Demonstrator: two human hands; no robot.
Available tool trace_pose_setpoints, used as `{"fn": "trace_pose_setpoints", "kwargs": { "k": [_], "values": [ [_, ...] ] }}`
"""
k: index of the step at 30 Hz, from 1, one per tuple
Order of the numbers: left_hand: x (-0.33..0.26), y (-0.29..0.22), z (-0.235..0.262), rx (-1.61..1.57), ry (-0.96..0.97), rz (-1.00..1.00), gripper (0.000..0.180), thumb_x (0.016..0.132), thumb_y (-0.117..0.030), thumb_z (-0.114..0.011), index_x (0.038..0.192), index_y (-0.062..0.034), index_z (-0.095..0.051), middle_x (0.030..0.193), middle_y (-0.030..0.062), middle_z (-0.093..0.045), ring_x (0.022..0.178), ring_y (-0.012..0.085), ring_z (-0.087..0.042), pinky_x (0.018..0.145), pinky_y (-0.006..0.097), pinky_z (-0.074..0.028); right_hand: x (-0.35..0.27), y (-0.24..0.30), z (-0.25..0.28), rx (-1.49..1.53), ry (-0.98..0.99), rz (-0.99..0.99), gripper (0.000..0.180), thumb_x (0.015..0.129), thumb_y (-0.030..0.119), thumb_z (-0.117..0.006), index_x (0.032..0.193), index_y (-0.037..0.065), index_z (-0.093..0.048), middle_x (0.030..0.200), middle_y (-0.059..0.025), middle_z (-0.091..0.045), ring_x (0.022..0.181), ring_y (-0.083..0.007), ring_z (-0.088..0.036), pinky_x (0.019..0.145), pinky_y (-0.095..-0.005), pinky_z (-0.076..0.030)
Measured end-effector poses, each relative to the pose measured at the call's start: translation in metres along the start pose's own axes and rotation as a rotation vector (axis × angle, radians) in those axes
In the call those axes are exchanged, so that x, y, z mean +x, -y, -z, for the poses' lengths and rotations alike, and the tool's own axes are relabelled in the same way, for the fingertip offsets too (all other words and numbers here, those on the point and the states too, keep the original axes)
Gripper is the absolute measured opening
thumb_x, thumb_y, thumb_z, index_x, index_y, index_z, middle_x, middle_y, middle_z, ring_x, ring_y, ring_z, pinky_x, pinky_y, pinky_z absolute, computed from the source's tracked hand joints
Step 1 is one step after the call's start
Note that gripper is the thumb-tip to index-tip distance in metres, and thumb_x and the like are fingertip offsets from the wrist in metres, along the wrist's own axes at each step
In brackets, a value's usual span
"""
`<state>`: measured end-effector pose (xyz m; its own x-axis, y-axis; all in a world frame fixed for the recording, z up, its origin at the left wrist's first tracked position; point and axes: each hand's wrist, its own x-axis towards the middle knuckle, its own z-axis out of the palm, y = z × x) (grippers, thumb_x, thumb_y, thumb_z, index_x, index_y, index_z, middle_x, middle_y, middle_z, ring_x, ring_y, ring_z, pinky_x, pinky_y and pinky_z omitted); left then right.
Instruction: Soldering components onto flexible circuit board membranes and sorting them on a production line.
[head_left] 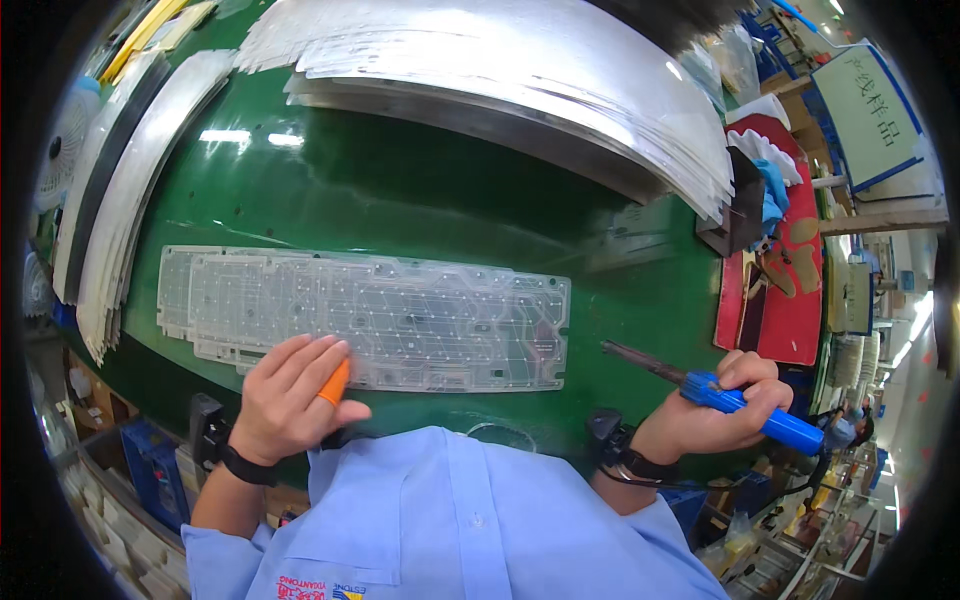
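Observation:
A clear membrane circuit sheet (410, 320) with pale lines and rows of dots lies flat on the green table, apparently several layers deep. My left hand (297, 392) rests at its near edge, left of the middle, fingers stretched out and holding nothing. An orange finger cot (336, 382) covers one fingertip. Beneath those fingers a bit of the sheet is hidden. To the right, my right hand (728, 408) is closed around the blue handle of a soldering iron (712, 391). Its metal tip points left, in the air or just over the table, short of the sheet's right end.
Across the far side of the green table (400, 205) spreads a large stack of silvery sheets (500, 60). More long sheets (150, 190) stand along the left. At right are a red board (775, 300), a dark metal holder (735, 205) and a sign (868, 118). A cord trails from the iron.

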<state>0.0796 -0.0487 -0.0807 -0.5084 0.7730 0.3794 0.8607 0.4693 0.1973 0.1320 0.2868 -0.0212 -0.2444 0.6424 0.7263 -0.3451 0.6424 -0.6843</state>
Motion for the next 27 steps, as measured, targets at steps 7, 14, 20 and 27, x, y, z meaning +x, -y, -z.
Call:
{"fn": "trace_pose_setpoints", "kwargs": {
  "k": [7,14,20,27],
  "values": [
    [0.014,-0.019,-0.022,0.005,0.252,0.117,0.071,0.085,-0.067,-0.034,0.112,-0.0085,-0.064,0.133,0.0118,-0.048,0.129,0.0356,-0.037,0.106,0.057,-0.022,-0.023,0.009,-0.037,0.084,0.214,-0.016,0.027,0.089,0.026,-0.046,0.073,0.008,-0.033,0.053,-0.0053,-0.04,0.048,-0.0113,-0.033,0.048,-0.0256,-0.028],
    [0.014,-0.017,-0.021,-0.007,0.24,0.103,0.069,0.085,-0.065,-0.036,0.109,-0.0075,-0.065,0.13,0.0124,-0.051,0.126,0.0365,-0.041,0.105,0.059,-0.024,-0.029,0.005,-0.04,0.131,0.333,-0.052,0.026,0.091,0.025,-0.052,0.077,0.008,-0.038,0.057,-0.0064,-0.047,0.051,-0.011,-0.038,0.051,-0.0262,-0.03],
    [0.035,-0.024,-0.02,-0.139,0.161,0.112,0.061,0.084,-0.059,-0.047,0.109,-0.0062,-0.064,0.129,0.0135,-0.051,0.125,0.0366,-0.041,0.104,0.058,-0.025,-0.033,0.006,-0.041,0.146,0.397,-0.024,0.024,0.091,0.024,-0.053,0.079,0.008,-0.04,0.059,-0.007,-0.05,0.052,-0.011,-0.038,0.052,-0.0269,-0.032],
    [0.099,-0.043,-0.051,-0.284,0.235,0.007,0.054,0.073,-0.052,-0.062,0.109,-0.0113,-0.064,0.139,0.011,-0.04,0.134,0.0375,-0.026,0.106,0.062,-0.016,-0.015,-0.007,-0.023,0.082,0.188,-0.062,0.026,0.091,0.026,-0.047,0.075,0.008,-0.035,0.058,-0.0055,-0.043,0.05,-0.0116,-0.035,0.05,-0.0269,-0.03]
  ]
}}
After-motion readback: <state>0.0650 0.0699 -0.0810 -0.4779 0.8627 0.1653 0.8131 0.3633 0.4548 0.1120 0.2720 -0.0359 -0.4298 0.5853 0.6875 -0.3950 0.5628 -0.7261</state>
